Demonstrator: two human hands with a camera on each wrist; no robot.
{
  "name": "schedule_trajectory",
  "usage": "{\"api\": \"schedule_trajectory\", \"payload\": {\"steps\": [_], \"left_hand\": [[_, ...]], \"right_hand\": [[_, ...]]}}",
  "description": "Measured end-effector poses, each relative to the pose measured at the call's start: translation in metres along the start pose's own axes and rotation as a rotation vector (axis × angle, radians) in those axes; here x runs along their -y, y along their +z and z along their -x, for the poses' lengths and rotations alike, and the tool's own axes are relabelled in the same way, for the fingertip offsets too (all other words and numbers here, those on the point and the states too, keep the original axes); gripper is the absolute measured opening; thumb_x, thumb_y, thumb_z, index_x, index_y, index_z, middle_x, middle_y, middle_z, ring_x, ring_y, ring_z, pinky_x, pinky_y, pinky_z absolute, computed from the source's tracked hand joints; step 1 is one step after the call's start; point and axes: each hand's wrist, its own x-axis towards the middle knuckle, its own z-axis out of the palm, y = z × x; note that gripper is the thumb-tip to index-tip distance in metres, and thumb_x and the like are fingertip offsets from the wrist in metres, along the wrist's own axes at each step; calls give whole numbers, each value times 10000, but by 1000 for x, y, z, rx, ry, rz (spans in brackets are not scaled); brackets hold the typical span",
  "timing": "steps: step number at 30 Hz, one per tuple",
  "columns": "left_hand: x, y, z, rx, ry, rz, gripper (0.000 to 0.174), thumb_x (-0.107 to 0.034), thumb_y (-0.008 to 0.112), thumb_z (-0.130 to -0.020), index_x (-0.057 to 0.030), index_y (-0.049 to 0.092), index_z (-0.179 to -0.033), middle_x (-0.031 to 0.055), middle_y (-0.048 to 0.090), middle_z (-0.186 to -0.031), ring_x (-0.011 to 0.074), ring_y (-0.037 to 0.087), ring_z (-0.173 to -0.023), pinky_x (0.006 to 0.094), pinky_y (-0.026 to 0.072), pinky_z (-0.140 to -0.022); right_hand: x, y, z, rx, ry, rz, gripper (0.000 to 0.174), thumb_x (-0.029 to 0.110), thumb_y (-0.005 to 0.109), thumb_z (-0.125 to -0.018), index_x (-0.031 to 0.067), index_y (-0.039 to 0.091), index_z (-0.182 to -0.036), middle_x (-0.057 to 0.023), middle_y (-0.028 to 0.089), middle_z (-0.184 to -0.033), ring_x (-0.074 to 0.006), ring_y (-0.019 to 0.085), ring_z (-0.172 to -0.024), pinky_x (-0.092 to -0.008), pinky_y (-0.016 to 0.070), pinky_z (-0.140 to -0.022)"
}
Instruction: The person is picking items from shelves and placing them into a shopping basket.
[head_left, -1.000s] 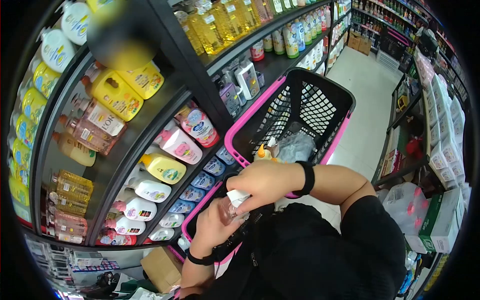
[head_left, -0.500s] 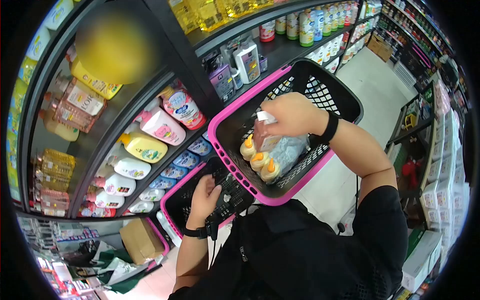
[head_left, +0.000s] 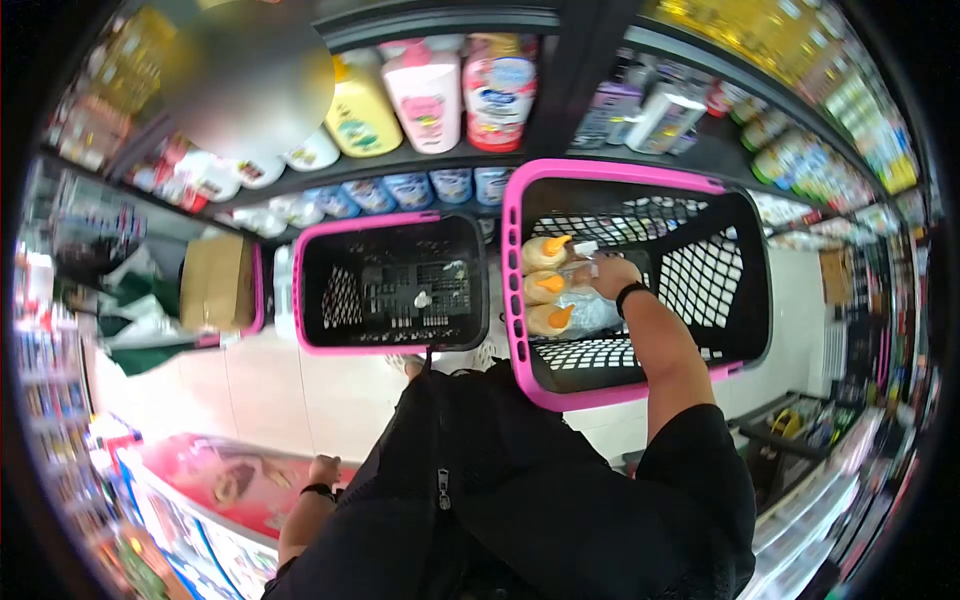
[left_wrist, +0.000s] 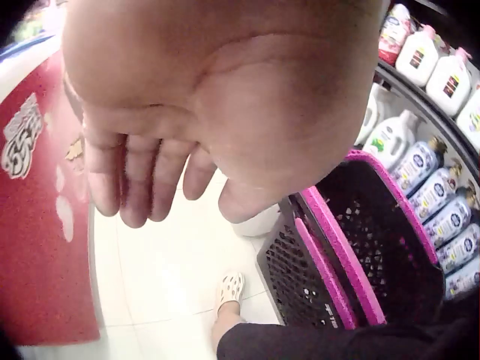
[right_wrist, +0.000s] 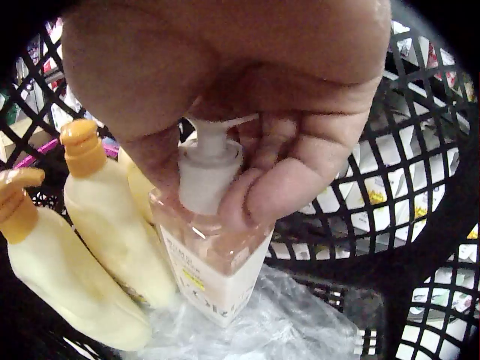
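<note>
A pump bottle (right_wrist: 214, 259) in the right-hand basket (head_left: 620, 171) — perhaps on the plastic bag (right_wrist: 262, 330) — right of three bottles (head_left: 543, 287).

1. saw a pink-rimmed black basket (head_left: 640, 176) carrying three orange-topped cream bottles (right_wrist: 116, 225) in a row along one end.
2. found a crinkled clear bag (right_wrist: 292, 326) beside them in that basket, with a pink pump bottle (right_wrist: 214, 266) touching it.
3. noted a second basket (head_left: 370, 350) on the person's left, with a small white scrap (head_left: 422, 300) on its bottom.
4. saw a dark shelf (head_left: 410, 170) bearing a yellow bottle (head_left: 360, 115), a pink-capped bottle (head_left: 422, 100) and a red-based bottle (head_left: 499, 95).
5. saw a pale tiled floor (head_left: 270, 375) under a white clog (left_wrist: 230, 286).
</note>
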Motion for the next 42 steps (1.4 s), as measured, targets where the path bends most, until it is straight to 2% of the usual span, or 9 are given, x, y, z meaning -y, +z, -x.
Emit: {"api": "schedule_trajectory", "payload": {"steps": [2, 6, 9, 12, 22, 28, 33, 40, 42], "left_hand": [[-42, -4, 14, -58, -338, 695, 218, -173, 541, -954, 22, 627, -906, 129, 624, -685, 227, 631, -572, 373, 535, -512], [-66, 33, -8, -231, 154, 500, 236, -200, 591, -895, 35, 614, -908, 181, 640, -736, 320, 665, -678, 422, 557, -614], [-127, -15, 14, -173, -389, 985, 415, -329, 642, -855, -13, 634, -1124, 206, 704, -982, 368, 671, -960, 424, 528, -877], [-132, -19, 19, -93, -330, 989, 560, -395, 656, -859, 38, 599, -1210, 272, 672, -1130, 369, 636, -1118, 433, 501, -945], [-55, 48, -10, -221, -242, 681, 547, -402, 672, -870, 35, 618, -1193, 273, 685, -1103, 394, 650, -1092, 437, 504, -952], [-87, -35, -13, -18, -397, 880, 506, -407, 640, -872, 43, 682, -1100, 266, 683, -1122, 390, 636, -1113, 430, 496, -957], [-61, -49, -65, -19, -280, 702, 450, -412, 622, -881, 21, 711, -963, 206, 701, -964, 344, 657, -939, 451, 502, -838], [22, -105, -129, -231, -98, 623, 465, -423, 563, -892, 12, 727, -882, 212, 717, -877, 349, 693, -834, 466, 525, -779], [52, -130, -131, -215, -90, 669, 530, -462, 612, -852, 30, 729, -1011, 283, 677, -1107, 414, 630, -1108, 466, 485, -960]], "right_hand": [[5, 10, -6, 51, 50, 23, 558, 417, 647, -880, 76, 554, -1312, -196, 693, -1130, -366, 677, -1025, -474, 544, -864], [15, 21, -5, 67, 56, 67, 495, 378, 642, -896, 60, 568, -1268, -199, 691, -1133, -366, 673, -1042, -473, 539, -883], [18, 35, -20, 115, 50, 43, 499, 368, 636, -915, 90, 530, -1315, -197, 682, -1163, -367, 658, -1080, -472, 528, -914], [25, 35, -24, 70, 87, -5, 505, 368, 639, -918, 94, 518, -1325, -196, 680, -1171, -369, 654, -1087, -468, 525, -921], [7, 38, -22, -59, 108, -86, 586, 357, 751, -799, 77, 545, -1270, -236, 645, -1184, -410, 639, -1079, -485, 524, -903], [-26, 27, 0, -63, 123, -113, 711, 292, 794, -753, 69, 441, -1328, -260, 580, -1271, -455, 606, -1118, -508, 517, -948], [-75, 25, -21, -424, -26, -461, 308, 188, 738, -785, -15, 624, -988, -166, 663, -872, -347, 644, -815, -431, 513, -753], [120, -194, 20, -974, -216, -727, 38, 34, 612, -925, 13, 604, -894, -26, 571, -755, -108, 527, -662, -275, 438, -604], [206, -240, 28, -980, -370, -861, 11, 10, 618, -908, 9, 607, -907, -33, 568, -766, -110, 537, -678, -266, 433, -609]]}}
